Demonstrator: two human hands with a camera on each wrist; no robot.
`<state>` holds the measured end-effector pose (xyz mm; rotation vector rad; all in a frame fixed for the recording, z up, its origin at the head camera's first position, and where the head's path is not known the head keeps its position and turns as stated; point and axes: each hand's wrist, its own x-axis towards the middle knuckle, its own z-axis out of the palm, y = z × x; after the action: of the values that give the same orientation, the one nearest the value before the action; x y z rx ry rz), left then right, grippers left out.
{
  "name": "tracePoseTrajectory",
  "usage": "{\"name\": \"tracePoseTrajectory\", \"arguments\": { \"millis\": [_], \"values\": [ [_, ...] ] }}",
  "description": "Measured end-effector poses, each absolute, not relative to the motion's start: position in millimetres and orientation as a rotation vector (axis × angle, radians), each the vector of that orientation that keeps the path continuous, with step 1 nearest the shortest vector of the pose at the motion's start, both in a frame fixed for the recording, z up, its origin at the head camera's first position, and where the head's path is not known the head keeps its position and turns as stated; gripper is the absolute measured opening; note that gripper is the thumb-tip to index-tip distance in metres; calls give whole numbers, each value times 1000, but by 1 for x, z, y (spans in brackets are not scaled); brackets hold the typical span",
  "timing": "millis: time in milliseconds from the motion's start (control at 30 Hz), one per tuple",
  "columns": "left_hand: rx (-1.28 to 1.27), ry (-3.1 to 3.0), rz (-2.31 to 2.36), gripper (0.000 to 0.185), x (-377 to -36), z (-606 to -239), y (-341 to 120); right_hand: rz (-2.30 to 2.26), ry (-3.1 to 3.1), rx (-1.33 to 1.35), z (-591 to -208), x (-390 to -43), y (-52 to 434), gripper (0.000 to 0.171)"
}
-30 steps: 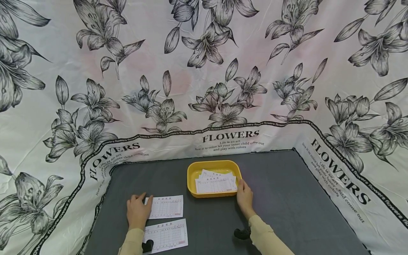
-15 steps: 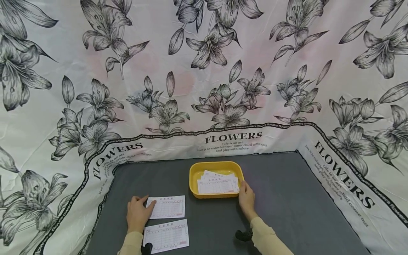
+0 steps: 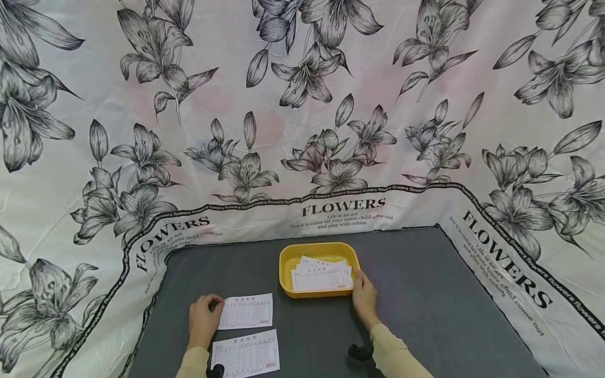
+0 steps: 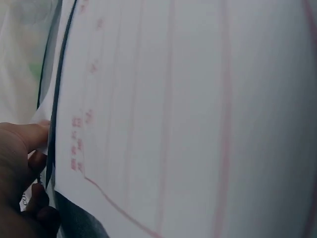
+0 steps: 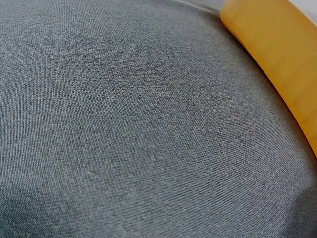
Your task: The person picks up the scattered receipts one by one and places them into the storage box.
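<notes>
Since a second ago the left hand [image 3: 204, 321] has curled its fingers in at the left edge of the upper paper form [image 3: 246, 311]; earlier they lay flatter across that corner. Right hand [image 3: 365, 296] has hardly shifted, camera view drifted slightly.

Floral backdrop cloth [image 3: 302, 105], white with black lilies and "FLOWERS" print, fills the upper two thirds of the frame and runs down both sides. Dark grey table mat [image 3: 425, 304] covers the lower middle. Yellow tray [image 3: 285, 262] sits centre, just below the cloth's printed border, holding a loose stack of printed forms [image 3: 322, 275]. Right hand rests on the mat touching the tray's lower right corner, fingers fairly straight, gripping nothing; right wrist view shows only mat [image 5: 124, 124] and tray wall [image 5: 277, 64], no fingers.

Upper paper form lies lower left of the tray, flat on the mat. Second paper form [image 3: 246, 353] lies just below it, near the bottom edge, apart from it. Left hand's fingertips are bent at the upper form's left edge; left wrist view shows fingers [image 4: 25, 144] curled against the paper's edge [image 4: 188, 119], seemingly pinching it, thumb on top.

Small black object [image 3: 360, 350] by the right sleeve, lower centre, too small to tell.
</notes>
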<state>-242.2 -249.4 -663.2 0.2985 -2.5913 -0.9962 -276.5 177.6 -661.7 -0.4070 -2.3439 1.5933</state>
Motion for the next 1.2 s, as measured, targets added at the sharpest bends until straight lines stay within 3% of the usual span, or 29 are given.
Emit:
{"name": "tracePoseTrajectory", "arguments": {
  "millis": [733, 1200],
  "values": [
    [139, -2842, -1083, 21, -246, -658, -279, 1578, -2340, -444, -668, -275, 176, 57],
    [278, -2733, -1302, 26, -249, -626, -276, 1574, -2332, -438, -664, -278, 176, 54]
  ]
}}
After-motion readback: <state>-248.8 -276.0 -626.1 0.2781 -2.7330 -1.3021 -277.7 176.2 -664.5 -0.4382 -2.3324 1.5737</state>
